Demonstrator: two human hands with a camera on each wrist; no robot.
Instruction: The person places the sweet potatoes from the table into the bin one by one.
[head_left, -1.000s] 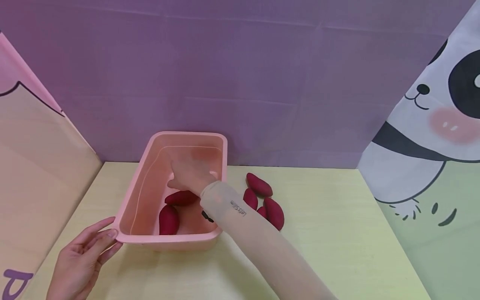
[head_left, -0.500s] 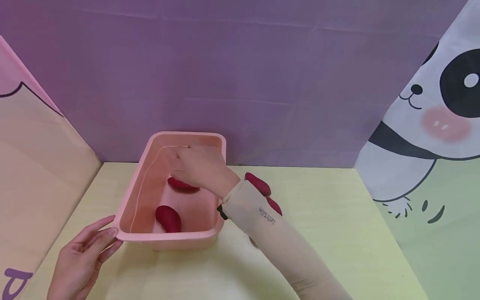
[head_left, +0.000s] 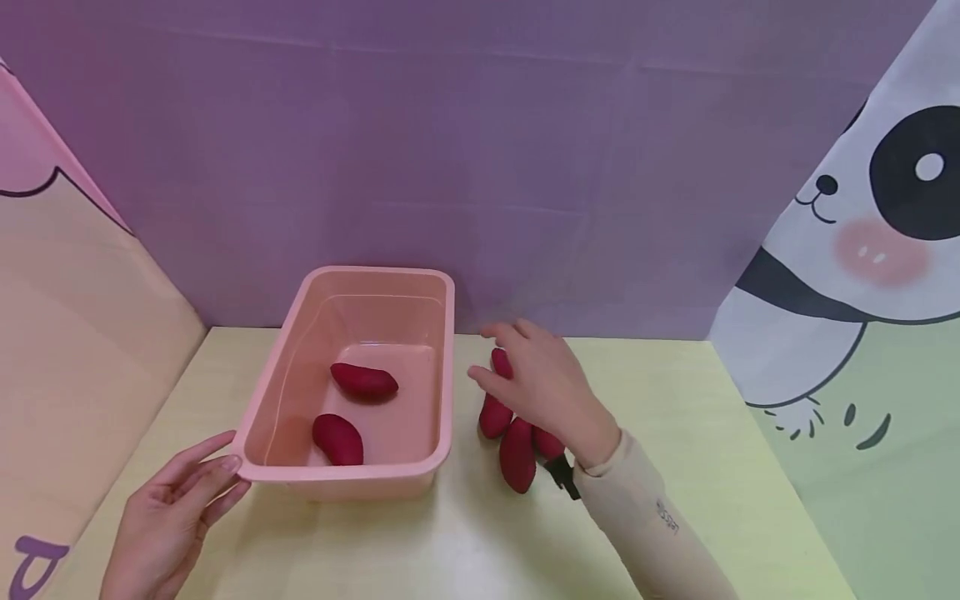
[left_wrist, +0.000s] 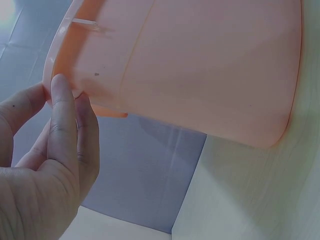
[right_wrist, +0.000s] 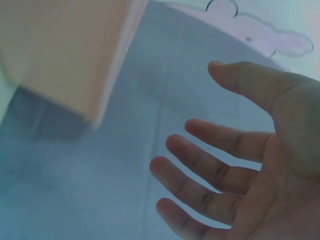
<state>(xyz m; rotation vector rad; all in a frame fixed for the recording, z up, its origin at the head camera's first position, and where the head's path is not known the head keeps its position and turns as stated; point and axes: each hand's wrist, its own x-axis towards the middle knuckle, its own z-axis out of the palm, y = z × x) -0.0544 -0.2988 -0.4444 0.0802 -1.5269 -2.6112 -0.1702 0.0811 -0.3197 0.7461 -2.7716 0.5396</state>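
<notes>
A pink plastic basin (head_left: 337,474) stands on the table, two dark red sweet potatoes inside: one (head_left: 363,382) in the middle, another (head_left: 338,439) by the near wall. My left hand (head_left: 168,521) pinches the rim at its near left corner, thumb on one side and fingers on the other, as the left wrist view also shows. Right of the basin, my right hand (head_left: 551,387) hovers over several loose sweet potatoes (head_left: 517,456), partly hiding some. Its fingers are spread and the palm (right_wrist: 295,170) holds nothing in the right wrist view.
The pale wooden table (head_left: 675,467) ends at a purple cloth backdrop (head_left: 525,167) close behind the basin. A panda-printed sheet (head_left: 885,250) hangs at the right, a beige one (head_left: 75,333) at the left. A dark strap (head_left: 561,477) shows at my right wrist.
My right hand has come out of the basin and moved right, over the loose sweet potatoes. The middle sweet potato in the basin has shifted slightly. My left hand keeps its place on the rim.
</notes>
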